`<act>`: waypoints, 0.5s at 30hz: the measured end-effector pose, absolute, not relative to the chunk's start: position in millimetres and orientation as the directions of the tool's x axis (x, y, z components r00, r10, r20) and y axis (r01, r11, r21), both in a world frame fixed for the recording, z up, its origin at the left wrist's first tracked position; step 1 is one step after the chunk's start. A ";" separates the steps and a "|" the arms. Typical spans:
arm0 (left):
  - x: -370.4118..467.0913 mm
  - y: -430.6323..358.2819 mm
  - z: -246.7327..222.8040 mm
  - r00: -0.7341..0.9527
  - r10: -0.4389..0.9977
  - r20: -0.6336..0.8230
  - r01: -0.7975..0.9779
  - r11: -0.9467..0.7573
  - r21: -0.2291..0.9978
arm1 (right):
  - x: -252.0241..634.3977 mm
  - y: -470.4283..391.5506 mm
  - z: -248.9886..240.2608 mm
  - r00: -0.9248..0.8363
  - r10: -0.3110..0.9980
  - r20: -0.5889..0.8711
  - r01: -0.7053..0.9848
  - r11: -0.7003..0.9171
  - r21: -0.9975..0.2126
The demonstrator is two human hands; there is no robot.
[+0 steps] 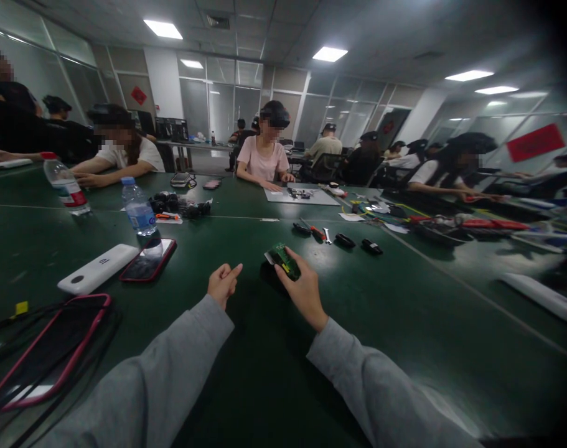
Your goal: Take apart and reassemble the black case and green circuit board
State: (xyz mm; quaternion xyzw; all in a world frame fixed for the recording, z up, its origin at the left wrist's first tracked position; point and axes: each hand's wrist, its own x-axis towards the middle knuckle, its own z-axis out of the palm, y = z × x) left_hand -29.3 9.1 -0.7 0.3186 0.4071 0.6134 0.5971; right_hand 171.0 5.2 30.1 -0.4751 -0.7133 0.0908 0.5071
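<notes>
A small green circuit board [283, 260] with a yellow strip is gripped between the thumb and fingers of my right hand [304, 287], just above the green table [246, 367]. To its left, my left hand [224, 284] is raised over the table, its index finger pointing right and the other fingers curled. Whether anything small sits in those curled fingers cannot be made out. Beyond the board lie a black part [301, 229], an orange-handled screwdriver [317, 233], a small wrench [327, 236] and two more black parts [345, 241].
At left are a white power bank [98, 269], a red-edged phone [149, 260], a pink-cased phone [50, 351] under black cables and two water bottles [140, 208]. Across the table, a person in pink [263, 160] works at a white board [327, 198]. Cables and tools lie at right.
</notes>
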 end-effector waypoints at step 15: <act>-27.3 6.6 3.5 -0.077 0.991 -0.111 -0.393 0.072 0.917 | 174.2 15.8 20.5 -0.159 0.752 0.640 0.812 0.469 -0.349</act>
